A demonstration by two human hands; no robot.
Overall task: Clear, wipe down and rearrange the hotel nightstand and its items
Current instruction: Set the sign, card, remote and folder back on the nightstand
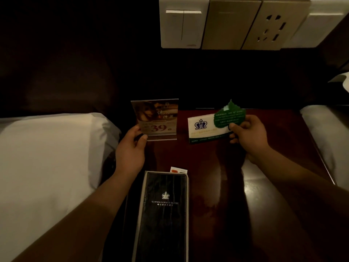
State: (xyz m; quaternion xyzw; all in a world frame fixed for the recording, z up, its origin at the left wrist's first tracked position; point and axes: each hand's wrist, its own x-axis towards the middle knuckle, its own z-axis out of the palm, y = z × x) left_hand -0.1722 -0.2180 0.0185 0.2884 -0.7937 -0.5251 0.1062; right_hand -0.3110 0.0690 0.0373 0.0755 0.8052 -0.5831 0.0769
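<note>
A dark glossy wooden nightstand (236, 182) fills the middle. My left hand (132, 148) grips the lower left corner of a clear acrylic sign holder (156, 120) with a "39" advert, upright at the back left. My right hand (249, 133) pinches a white tent card (204, 129) with a blue crest together with a green leaf-shaped card (228, 116) laid over its right end. A black hotel folder (164, 214) with a silver crest lies flat at the near left, and a small white and orange slip (178, 170) pokes out from its far end.
White bedding (47, 157) lies to the left and another white bed edge (328, 140) to the right. On the dark wall panel behind are a light switch (183, 23) and a power socket (272, 27).
</note>
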